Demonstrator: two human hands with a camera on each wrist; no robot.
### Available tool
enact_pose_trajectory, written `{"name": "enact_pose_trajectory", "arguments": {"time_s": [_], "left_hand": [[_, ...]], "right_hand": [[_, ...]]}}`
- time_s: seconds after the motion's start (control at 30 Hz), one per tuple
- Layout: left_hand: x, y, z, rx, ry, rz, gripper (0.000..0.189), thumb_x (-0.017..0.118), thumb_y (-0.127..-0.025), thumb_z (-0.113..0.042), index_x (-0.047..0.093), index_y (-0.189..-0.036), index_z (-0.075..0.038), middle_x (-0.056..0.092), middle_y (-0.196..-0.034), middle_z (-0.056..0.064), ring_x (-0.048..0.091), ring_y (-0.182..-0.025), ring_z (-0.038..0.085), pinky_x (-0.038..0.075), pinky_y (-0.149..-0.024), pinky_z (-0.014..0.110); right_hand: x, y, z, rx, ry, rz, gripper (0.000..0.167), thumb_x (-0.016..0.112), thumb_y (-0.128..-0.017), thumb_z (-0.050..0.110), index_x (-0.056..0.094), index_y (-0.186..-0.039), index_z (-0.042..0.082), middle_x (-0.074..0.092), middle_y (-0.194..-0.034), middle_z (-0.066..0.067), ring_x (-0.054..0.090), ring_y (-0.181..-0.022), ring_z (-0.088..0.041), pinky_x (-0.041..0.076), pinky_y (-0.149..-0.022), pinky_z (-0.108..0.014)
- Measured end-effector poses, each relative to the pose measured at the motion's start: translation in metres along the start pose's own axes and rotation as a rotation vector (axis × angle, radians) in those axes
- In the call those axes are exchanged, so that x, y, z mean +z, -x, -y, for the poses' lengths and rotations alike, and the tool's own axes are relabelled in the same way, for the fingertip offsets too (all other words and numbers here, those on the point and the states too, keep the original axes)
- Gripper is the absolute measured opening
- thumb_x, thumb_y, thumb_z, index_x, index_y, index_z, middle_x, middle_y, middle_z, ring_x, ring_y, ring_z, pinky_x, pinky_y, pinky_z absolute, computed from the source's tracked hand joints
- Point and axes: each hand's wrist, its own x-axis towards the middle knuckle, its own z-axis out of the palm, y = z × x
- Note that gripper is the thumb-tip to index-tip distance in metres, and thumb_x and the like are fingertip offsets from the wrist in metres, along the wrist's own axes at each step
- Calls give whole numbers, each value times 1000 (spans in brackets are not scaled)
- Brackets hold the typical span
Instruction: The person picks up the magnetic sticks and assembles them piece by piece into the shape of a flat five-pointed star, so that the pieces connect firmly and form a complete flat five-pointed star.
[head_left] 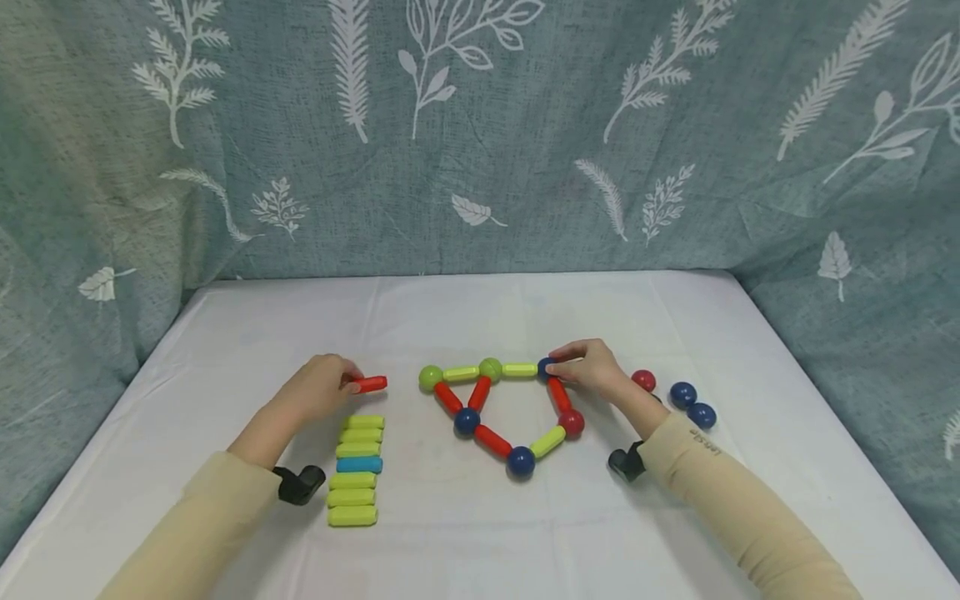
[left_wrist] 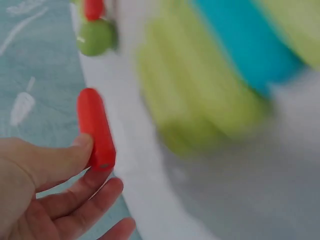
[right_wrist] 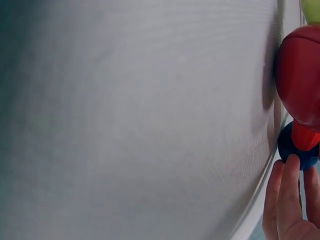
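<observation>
My left hand (head_left: pixel 322 387) pinches a red rod (head_left: pixel 371 384) between thumb and fingers, above the column of loose rods; in the left wrist view the red rod (left_wrist: pixel 96 127) points away from the thumb. My right hand (head_left: pixel 588 367) grips a blue ball (head_left: pixel 547 368) at the far right corner of a frame of balls and rods lying on the table. From that ball a red rod (head_left: pixel 558 395) runs to a red ball (head_left: pixel 572 423), and a green rod (head_left: pixel 519 369) to a green ball (head_left: pixel 491 369). The right wrist view shows fingertips on the blue ball (right_wrist: pixel 296 159).
Left of the frame lie several green rods (head_left: pixel 352 497) in a column with one blue rod (head_left: pixel 359 464) among them. Beyond my right forearm sit a loose red ball (head_left: pixel 643 380) and two blue balls (head_left: pixel 701 415). A leaf-patterned curtain (head_left: pixel 480 167) hangs behind the white table (head_left: pixel 465 550).
</observation>
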Motion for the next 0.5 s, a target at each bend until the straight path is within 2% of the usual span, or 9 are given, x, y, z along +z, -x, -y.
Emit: {"name": "enact_pose_trajectory", "arguments": {"time_s": [0.13,0.23,0.37,0.5], "left_hand": [[-3,-21,-28,-3,22,-77,18,58,-88,-6,65,-101,4,62,-93,16,53,-79,25,45,-69,38],[2,-38,-54,-42,76,-92,20,58,-88,-9,65,-104,1,64,-94,13,54,-77,23,44,-65,33],[18,-64,-81,-89,197,-71,24,58,-89,-15,65,-107,0,64,-97,12,55,-81,22,46,-70,32],[34,-84,-100,-163,331,-47,26,58,-89,-20,65,-107,-1,63,-100,12,54,-88,23,46,-77,33]], "right_hand": [[0,-1,0,3,6,-3,33,70,-81,10,64,-112,4,59,-114,-14,56,-97,-25,50,-80,-31],[1,-1,0,9,4,-2,32,70,-80,10,64,-112,4,58,-113,-14,56,-97,-25,50,-80,-30],[0,-1,1,10,3,8,32,70,-80,10,64,-112,4,58,-114,-14,56,-97,-25,50,-80,-30],[-1,-1,1,3,7,12,32,70,-81,10,63,-112,4,58,-114,-14,56,-97,-25,50,-81,-31]]}}
